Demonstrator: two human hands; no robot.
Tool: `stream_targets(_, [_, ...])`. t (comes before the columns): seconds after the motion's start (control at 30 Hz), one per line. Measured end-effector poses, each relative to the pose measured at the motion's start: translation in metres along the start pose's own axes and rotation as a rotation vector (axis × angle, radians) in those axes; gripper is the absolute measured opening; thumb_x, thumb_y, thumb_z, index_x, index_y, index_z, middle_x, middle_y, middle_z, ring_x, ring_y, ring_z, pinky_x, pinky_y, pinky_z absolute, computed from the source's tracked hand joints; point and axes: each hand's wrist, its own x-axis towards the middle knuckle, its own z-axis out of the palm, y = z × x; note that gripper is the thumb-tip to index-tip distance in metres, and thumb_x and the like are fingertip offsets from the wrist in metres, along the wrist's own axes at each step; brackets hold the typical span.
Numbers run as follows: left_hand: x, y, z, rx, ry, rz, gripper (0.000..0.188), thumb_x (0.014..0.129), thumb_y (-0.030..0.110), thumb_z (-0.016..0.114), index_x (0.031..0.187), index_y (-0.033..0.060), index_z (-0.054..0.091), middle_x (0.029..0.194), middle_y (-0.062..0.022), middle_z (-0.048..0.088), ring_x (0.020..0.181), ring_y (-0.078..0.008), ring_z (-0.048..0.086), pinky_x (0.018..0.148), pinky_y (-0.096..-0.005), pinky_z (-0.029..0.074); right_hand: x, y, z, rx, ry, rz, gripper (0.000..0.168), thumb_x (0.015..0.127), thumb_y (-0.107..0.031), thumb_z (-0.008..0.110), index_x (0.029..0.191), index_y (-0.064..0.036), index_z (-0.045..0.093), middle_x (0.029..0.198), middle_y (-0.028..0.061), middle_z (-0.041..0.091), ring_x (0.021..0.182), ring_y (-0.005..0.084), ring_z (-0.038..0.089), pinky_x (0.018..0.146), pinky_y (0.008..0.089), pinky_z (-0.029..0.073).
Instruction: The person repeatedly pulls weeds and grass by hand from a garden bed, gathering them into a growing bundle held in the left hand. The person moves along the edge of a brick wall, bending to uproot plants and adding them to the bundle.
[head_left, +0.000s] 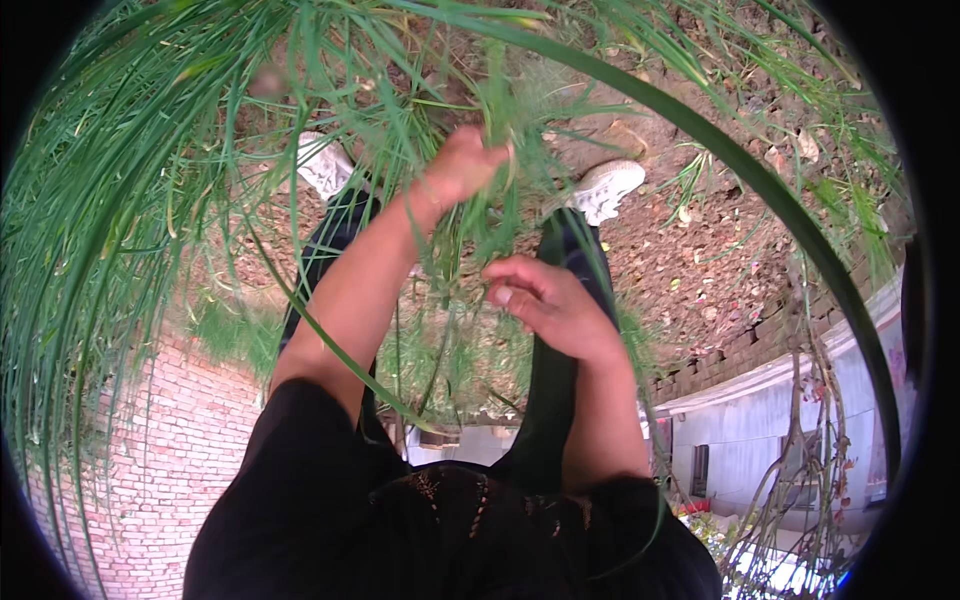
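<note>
My left hand reaches forward into a tuft of long, narrow green leaves. It is closed around some of the blades, and the tuft is blurred there. Nearer to my body, my right hand hangs beside my right leg with its fingers curled and the thumb close to the forefinger. Thin blades pass near those fingertips; whether any are pinched is unclear. More green leaves hang between the two hands. The bases of the tuft are mostly hidden by leaves and my left hand.
Dense long leaves fill the left side. One broad dark-green blade arches close across the view. My white shoes stand on bare soil strewn with dry leaves. A brick surface, a pale wall and bare branches lie around.
</note>
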Motion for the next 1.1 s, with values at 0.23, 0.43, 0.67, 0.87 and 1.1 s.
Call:
stream_targets(0.23, [-0.073, 0.000, -0.065, 0.179, 0.367, -0.093, 0.039, 0.083, 0.022, 0.058, 0.109, -0.0054, 0.051, 0.088, -0.0170, 0.062, 0.081, -0.0281, 0.059, 0.078, -0.0368, 0.044, -0.002, 0.016, 0.010, 0.271, 0.066, 0.022, 0.047, 0.087, -0.024, 0.053, 0.130, -0.008, 0.040, 0.105, 0.0065, 0.060, 0.093, 0.0149, 0.057, 0.070, 0.0258, 0.044])
stream_targets(0.43, [-0.160, 0.079, -0.070, -0.273, 0.254, -0.062, 0.037, 0.083, 0.013, 0.056, 0.115, -0.0046, 0.048, 0.105, -0.0150, 0.058, 0.095, -0.0226, 0.053, 0.086, -0.0310, 0.039, -0.052, 0.034, 0.024, 0.341, 0.689, 0.025, 0.045, 0.087, -0.022, 0.053, 0.128, -0.009, 0.041, 0.108, 0.0077, 0.058, 0.091, 0.0149, 0.057, 0.071, 0.0268, 0.047])
stream_targets(0.67, [-0.282, 0.200, -0.062, -0.448, 0.171, -0.087, 0.026, 0.083, 0.005, 0.054, 0.108, 0.0006, 0.051, 0.098, -0.0066, 0.059, 0.087, -0.0133, 0.055, 0.081, -0.0283, 0.044, -0.175, -0.048, 0.078, 0.149, 0.558, -0.266, 0.022, 0.089, -0.017, 0.052, 0.107, -0.005, 0.054, 0.097, 0.0048, 0.062, 0.090, 0.0107, 0.057, 0.073, 0.0248, 0.045])
stream_targets(0.87, [-0.354, 0.281, -0.032, -0.406, 0.082, 0.122, 0.036, 0.080, 0.006, 0.059, 0.113, 0.0003, 0.045, 0.102, -0.0065, 0.057, 0.092, -0.0162, 0.055, 0.084, -0.0298, 0.043, -0.238, -0.125, 0.143, -0.034, 0.238, -0.467, 0.063, 0.083, -0.028, 0.060, 0.131, 0.001, 0.032, 0.130, 0.0175, 0.041, 0.119, 0.0255, 0.041, 0.097, 0.0354, 0.035])
stream_targets(1.1, [-0.387, 0.346, 0.010, -0.718, -0.123, 0.278, 0.043, 0.078, 0.009, 0.057, 0.117, 0.0003, 0.041, 0.113, -0.0088, 0.049, 0.107, -0.0167, 0.046, 0.093, -0.0311, 0.035, -0.276, -0.174, 0.171, -0.648, 0.740, -0.533, 0.077, 0.073, -0.027, 0.068, 0.130, 0.006, 0.028, 0.126, 0.0276, 0.040, 0.118, 0.0384, 0.041, 0.097, 0.0388, 0.035])
